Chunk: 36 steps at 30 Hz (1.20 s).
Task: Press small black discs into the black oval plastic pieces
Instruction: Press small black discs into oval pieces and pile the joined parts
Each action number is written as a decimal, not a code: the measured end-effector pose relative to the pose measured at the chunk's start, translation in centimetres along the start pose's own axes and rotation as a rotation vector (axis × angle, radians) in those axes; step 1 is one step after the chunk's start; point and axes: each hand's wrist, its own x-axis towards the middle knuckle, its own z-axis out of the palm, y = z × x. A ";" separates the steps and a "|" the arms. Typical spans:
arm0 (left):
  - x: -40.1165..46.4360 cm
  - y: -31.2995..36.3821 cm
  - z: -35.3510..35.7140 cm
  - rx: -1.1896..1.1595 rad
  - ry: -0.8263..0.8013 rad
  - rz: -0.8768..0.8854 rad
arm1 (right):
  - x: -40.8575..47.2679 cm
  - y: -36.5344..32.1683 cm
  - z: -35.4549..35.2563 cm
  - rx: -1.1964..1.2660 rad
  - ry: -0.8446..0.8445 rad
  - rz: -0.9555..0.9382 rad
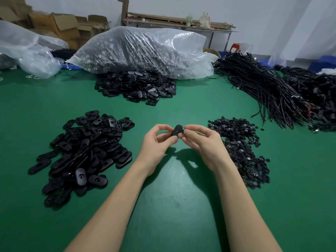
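Black oval piece [176, 130] is held above the green table [172, 206] at frame centre, pinched by the curled fingers of the left hand [156, 142] and the right hand [201, 142]. Whether a disc sits in it cannot be determined. A pile of oval pieces [85, 151] lies at left, a pile of small discs [241, 150] at right. Another heap [136, 87] fronts a clear plastic bag [145, 50] at upper centre. Black cables [263, 84] occupy the upper right.

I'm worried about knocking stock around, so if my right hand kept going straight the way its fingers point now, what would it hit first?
The right hand points left at the oval piece it already pinches, with the left hand just beyond. Nothing else seems to lie between.
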 end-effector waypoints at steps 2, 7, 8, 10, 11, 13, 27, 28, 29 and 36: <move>0.0 0.0 -0.1 -0.029 -0.004 0.001 | 0.0 0.0 0.0 0.015 0.013 0.004; 0.2 0.1 -0.4 -0.121 -0.097 0.013 | 0.0 0.2 0.1 0.009 0.016 -0.012; 0.2 0.1 -0.4 -0.125 -0.114 0.013 | 0.0 0.3 0.1 -0.011 0.023 -0.021; 0.2 0.1 -0.4 -0.124 -0.119 0.010 | -0.1 0.3 0.2 -0.064 0.033 -0.044; 0.2 0.1 -0.4 -0.125 -0.110 0.008 | 0.0 0.2 0.2 -0.081 0.037 -0.054; 0.1 0.0 -0.3 -0.154 -0.080 -0.002 | 0.1 0.2 0.1 -0.081 0.036 -0.066; 0.1 0.4 0.0 -0.321 0.038 -0.023 | 0.0 0.1 0.3 0.048 -0.011 0.022; 0.1 0.4 0.1 -0.322 0.037 -0.019 | -0.1 0.0 0.4 0.090 -0.015 0.048; 0.1 0.4 0.1 -0.319 0.034 -0.014 | -0.1 -0.1 0.3 0.127 -0.018 0.072; 0.1 0.2 0.1 -0.289 0.021 0.002 | -0.2 -0.3 0.2 0.225 -0.023 0.131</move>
